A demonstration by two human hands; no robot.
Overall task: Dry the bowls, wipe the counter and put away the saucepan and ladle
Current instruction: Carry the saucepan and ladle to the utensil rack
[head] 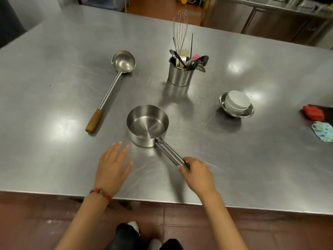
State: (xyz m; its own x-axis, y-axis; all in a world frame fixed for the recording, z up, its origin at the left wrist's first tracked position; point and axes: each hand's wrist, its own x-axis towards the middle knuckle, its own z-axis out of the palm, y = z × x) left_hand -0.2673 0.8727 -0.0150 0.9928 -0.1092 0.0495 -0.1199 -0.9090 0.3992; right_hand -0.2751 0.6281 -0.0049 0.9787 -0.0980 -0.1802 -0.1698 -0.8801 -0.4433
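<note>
A steel saucepan (147,123) stands upright on the steel counter (252,159), its long handle pointing toward me. My right hand (197,175) grips the end of that handle. My left hand (113,165) lies flat on the counter with straight fingers, just left of the pan and apart from it. A steel ladle (115,83) with a wooden grip lies on the counter to the far left. At the right, a white bowl rests inside a steel bowl (236,106).
A steel canister (180,73) holding a whisk and several utensils stands behind the saucepan. At the right edge lie a red cloth (313,112) and a patterned cloth (323,131). The counter's near edge runs just in front of me, with a tiled floor below.
</note>
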